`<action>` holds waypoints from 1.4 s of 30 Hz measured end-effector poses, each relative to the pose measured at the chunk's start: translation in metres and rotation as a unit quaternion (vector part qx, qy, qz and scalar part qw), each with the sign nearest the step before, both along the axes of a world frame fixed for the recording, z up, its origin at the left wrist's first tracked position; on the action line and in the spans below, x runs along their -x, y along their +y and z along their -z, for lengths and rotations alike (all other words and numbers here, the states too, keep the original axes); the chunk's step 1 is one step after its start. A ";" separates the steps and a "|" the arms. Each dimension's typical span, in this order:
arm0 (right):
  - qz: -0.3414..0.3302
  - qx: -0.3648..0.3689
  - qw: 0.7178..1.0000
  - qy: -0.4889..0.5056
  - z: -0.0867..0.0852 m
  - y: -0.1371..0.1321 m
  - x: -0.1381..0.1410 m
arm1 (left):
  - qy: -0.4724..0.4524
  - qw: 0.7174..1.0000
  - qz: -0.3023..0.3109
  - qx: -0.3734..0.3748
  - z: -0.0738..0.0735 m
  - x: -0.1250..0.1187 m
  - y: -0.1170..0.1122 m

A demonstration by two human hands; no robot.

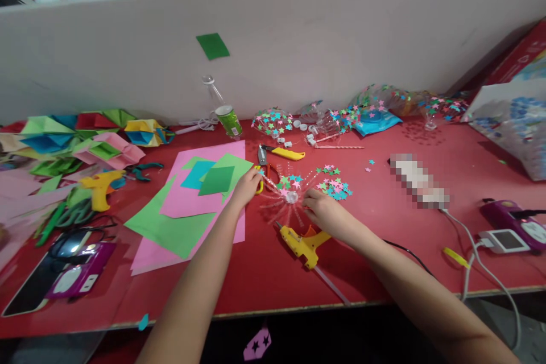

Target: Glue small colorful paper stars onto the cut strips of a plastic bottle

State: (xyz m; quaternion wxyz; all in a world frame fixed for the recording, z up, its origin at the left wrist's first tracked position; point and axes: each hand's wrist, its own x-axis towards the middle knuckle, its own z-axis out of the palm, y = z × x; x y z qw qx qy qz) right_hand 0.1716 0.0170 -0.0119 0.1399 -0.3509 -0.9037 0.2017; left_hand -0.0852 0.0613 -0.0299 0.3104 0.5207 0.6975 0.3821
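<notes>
workpiece: cut clear plastic piece (291, 197) is lying splayed on the red table (256, 278), between the hands, strips radiating from its round hub; pink, green and blue stars are sitting around the hub
left hand: left hand (247, 186) is pinching one strip near its outer end
right hand: right hand (326, 213) is hovering or resting by the strips on the right, fingers curled together; can't tell if anything is between them
glue gun: yellow glue gun (298, 244) is lying just nearside of the piece, nozzle pointing at the strips, grip running up to the right hand
loose stars: star pile (335, 185) is lying just beyond the right hand
cutter: yellow-handled cutter (289, 153) is lying behind the piece
paper: coloured sheets (179, 233) are overlapping on the left, left forearm crossing them
back row: star-covered clear pieces (273, 121) are lining the partition (298, 40)
</notes>
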 end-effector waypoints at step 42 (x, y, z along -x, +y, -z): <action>-0.078 -0.097 0.970 -0.210 -0.056 -0.050 -0.022 | 0.014 0.919 0.037 -0.392 -0.052 -0.047 -0.063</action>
